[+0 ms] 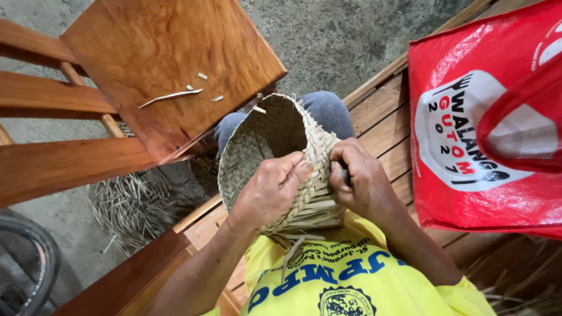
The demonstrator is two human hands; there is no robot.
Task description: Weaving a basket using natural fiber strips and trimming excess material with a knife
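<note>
So the woven basket [275,158] sits on the lap, clamped between both hands. Left hand [272,187] has its grip closed on the rim side, thumb pressed into the weave; right hand [360,181] pinches the wall just beside it, fingers together. The mouth points up and away from the grips, toward the wooden chair [164,70]; the long axis runs from the loose strip ends [295,246] near the belly out to that opening. Risk as I see it: squeezing too hard could crush the wall or let those untucked strips slide out.

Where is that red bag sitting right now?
The red bag sits on the slatted wooden bench, on the person's right side, just beyond the right hand.
</note>
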